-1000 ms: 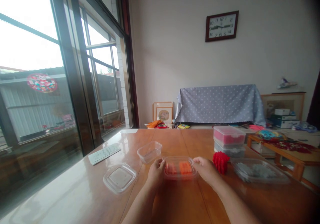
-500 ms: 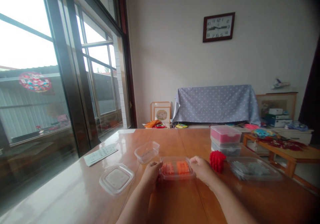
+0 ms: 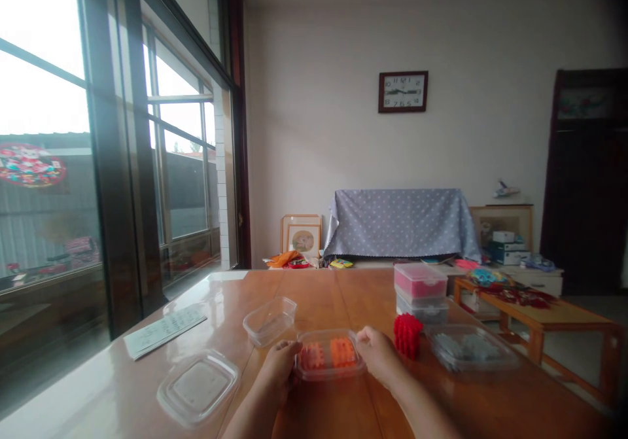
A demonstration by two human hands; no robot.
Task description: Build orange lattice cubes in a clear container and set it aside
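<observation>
A clear lidded plastic box [image 3: 330,355] with orange pieces inside rests on the wooden table [image 3: 314,295] in front of me. My left hand [image 3: 279,365] grips its left end with curled fingers. My right hand [image 3: 377,357] grips its right end the same way. An empty clear tub [image 3: 269,321] stands just beyond my left hand. A red spiky block [image 3: 407,335] stands just right of my right hand.
A loose clear lid [image 3: 197,386] lies at the front left, a printed sheet [image 3: 164,328] beyond it. Two stacked lidded boxes [image 3: 420,292] and a flat clear tray [image 3: 471,347] sit to the right. A low wooden table [image 3: 534,308] stands further right.
My view has tilted up and shifted, so the table objects sit lower and further left in frame. Both hands stay on the ends of the orange-filled box.
</observation>
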